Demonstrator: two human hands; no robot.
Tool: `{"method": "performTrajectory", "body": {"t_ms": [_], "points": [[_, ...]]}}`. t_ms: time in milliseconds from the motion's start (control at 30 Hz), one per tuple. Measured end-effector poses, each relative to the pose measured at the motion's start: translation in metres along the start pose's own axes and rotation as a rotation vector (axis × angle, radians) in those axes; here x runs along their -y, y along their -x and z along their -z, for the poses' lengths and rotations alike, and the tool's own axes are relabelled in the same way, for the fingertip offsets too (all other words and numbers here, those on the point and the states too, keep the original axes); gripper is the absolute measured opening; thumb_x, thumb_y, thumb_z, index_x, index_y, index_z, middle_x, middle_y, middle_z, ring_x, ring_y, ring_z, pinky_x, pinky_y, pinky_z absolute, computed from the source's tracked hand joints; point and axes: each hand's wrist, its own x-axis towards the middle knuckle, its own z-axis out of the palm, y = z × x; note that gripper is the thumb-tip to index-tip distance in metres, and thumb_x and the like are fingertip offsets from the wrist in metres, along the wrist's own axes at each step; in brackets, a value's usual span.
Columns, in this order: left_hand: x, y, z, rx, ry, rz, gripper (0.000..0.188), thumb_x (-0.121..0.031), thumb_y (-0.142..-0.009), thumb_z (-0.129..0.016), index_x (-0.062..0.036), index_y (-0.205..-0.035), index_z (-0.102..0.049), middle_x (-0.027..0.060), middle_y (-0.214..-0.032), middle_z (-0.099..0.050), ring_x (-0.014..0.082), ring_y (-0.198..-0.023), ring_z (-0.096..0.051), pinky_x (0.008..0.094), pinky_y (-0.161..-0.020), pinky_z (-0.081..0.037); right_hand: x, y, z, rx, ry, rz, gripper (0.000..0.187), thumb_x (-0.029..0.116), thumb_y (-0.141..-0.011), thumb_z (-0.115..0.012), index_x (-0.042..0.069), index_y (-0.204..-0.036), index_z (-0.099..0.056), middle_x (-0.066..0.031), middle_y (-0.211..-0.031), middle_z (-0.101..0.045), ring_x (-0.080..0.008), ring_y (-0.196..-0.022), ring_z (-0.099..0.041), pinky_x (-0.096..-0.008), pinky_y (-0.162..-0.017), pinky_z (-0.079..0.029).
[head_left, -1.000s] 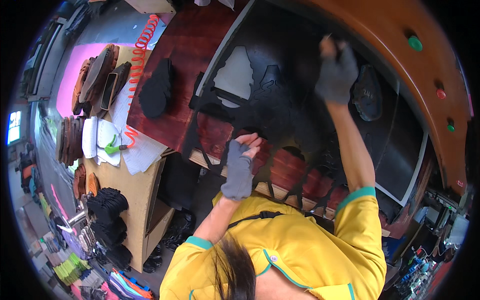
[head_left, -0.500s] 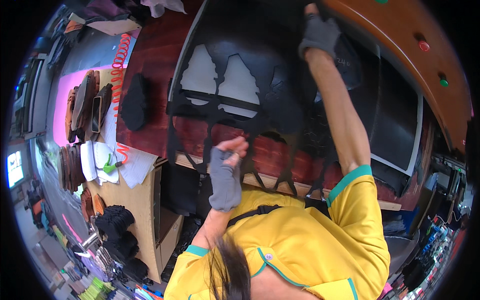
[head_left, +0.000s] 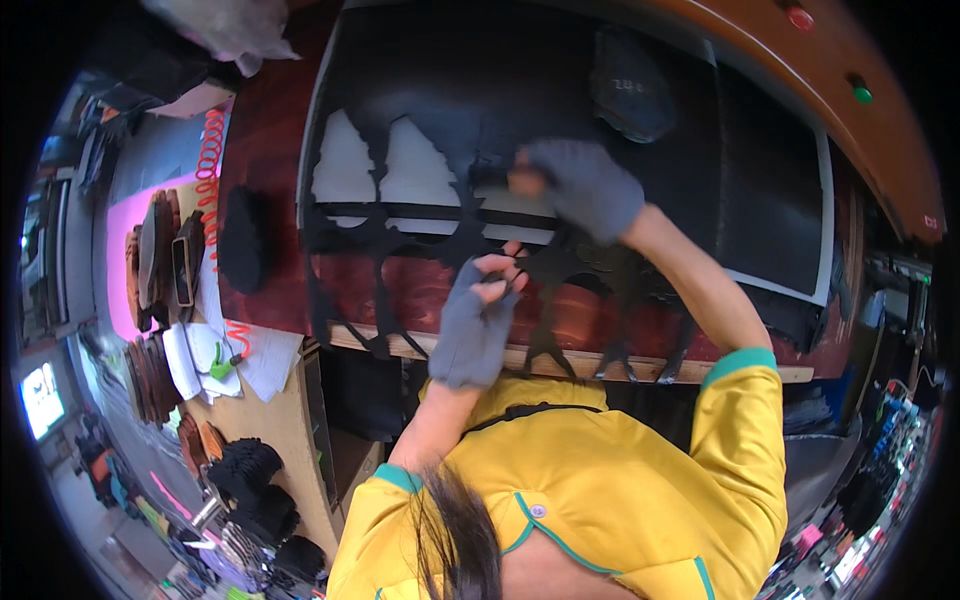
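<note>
My right hand, in a grey fingerless glove and blurred by motion, is over the black sheet. Its fingers are closed on a dark cut-out piece, lifted at a gap where pale board shows. Two more pale leaf-shaped openings lie to the left. My left hand, gloved alike, is at the sheet's near cut edge with fingertips curled together; what is between them is hard to make out. A dark cutting die with light markings rests on the sheet beyond my right hand.
Strips of the cut sheet hang over the red table's front edge. A black sole-shaped stack is at left, beside a red coiled hose. Brown sole pieces and papers stand on the side bench. An orange machine beam crosses the far right.
My right hand has come from the far side by the die back toward the middle and left. A third pale opening now shows beneath it. My left hand has shifted slightly right and up.
</note>
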Motion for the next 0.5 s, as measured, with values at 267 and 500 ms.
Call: {"method": "performTrajectory", "body": {"t_ms": [267,500], "points": [[0.027,0.020,-0.028,0.069,-0.328,0.353,0.031,-0.009,-0.075,-0.064,-0.0038,-0.106,-0.062,0.0202,-0.152,-0.035,0.0281,-0.136,-0.041,0.0374,-0.113,-0.033,-0.032,0.011,0.048,-0.968,-0.206,0.123,0.030,0.021,-0.090,-0.068,0.003,-0.114,-0.066,-0.0129,-0.098,-0.071,-0.0259,-0.085,-0.068,-0.0360,-0.079,-0.053],[0.079,-0.019,-0.023,0.216,0.289,0.300,0.020,0.006,-0.080,-0.052,-0.0071,-0.094,-0.058,0.0114,-0.113,-0.056,0.0285,-0.122,-0.050,0.0411,-0.112,-0.036,-0.037,0.123,0.006,-0.046,0.328,0.259,0.061,0.034,-0.086,-0.068,0.009,-0.138,-0.048,-0.0148,-0.144,-0.047,-0.0302,-0.137,-0.042,-0.0450,-0.118,-0.026]]}}
